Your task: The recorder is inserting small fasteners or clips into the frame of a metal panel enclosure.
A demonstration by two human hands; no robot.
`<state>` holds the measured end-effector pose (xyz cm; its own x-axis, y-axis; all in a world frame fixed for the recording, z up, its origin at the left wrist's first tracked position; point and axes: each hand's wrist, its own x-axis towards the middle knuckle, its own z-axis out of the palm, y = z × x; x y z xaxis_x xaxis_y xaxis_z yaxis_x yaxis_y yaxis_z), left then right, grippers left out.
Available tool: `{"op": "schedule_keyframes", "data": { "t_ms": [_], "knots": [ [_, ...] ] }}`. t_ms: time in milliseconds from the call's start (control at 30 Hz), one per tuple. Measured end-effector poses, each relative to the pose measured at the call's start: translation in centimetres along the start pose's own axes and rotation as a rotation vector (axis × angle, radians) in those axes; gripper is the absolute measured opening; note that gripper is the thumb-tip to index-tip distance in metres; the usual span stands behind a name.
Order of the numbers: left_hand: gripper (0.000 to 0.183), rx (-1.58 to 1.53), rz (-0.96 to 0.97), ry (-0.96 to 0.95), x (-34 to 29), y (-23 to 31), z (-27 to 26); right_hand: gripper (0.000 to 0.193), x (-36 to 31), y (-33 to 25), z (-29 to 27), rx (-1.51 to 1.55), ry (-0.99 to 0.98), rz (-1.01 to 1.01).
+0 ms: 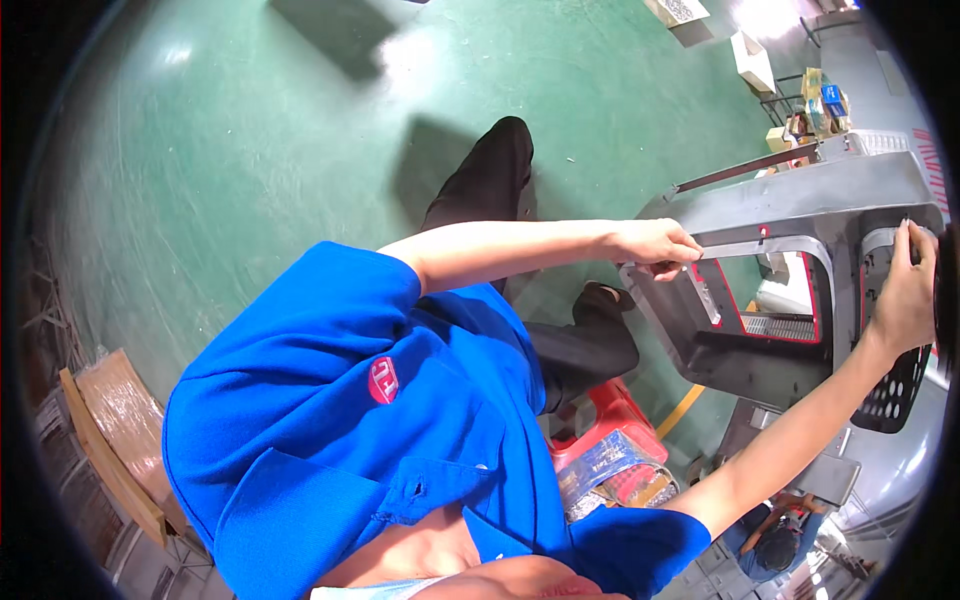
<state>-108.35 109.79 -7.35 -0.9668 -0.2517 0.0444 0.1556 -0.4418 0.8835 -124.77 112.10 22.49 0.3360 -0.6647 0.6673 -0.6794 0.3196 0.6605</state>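
A grey moulded housing (735,372) with a large window opening stands in front of me. A light grey band runs along the window's upper edge, and red edging lines the inside. My left hand (655,246) rests at the housing's upper left rim, its fingers bent and pinched together. My right hand (908,290) reaches to the far right part, beside a smaller opening, with thumb and fingertips pressed together at the top edge. Whatever small thing either pinch may hold is too hidden to name. A black perforated piece (893,392) shows below my right wrist.
Below the housing is a red plastic stool (600,415) with a clear bag of small parts on it. A person (775,545) in blue sits at lower right. Cartons (825,105) stand at upper right, and wrapped sheets (130,420) at left. The floor (250,150) is green.
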Motion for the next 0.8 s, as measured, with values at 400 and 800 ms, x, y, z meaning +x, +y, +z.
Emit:
{"op": "schedule_keyframes", "data": {
  "t_ms": [400, 800],
  "knots": [
    [0.048, 0.017, 0.036, 0.076, -1.1, 0.7, 1.1, 0.013, -0.3, 1.8, 0.2, 0.393, -0.035, 0.096],
    [0.053, 0.025, 0.066, 0.167, -2.3, 1.1, 1.9, 0.010, 0.1, 1.0, -0.7, 0.435, 0.174, 0.045]
  ]
}}
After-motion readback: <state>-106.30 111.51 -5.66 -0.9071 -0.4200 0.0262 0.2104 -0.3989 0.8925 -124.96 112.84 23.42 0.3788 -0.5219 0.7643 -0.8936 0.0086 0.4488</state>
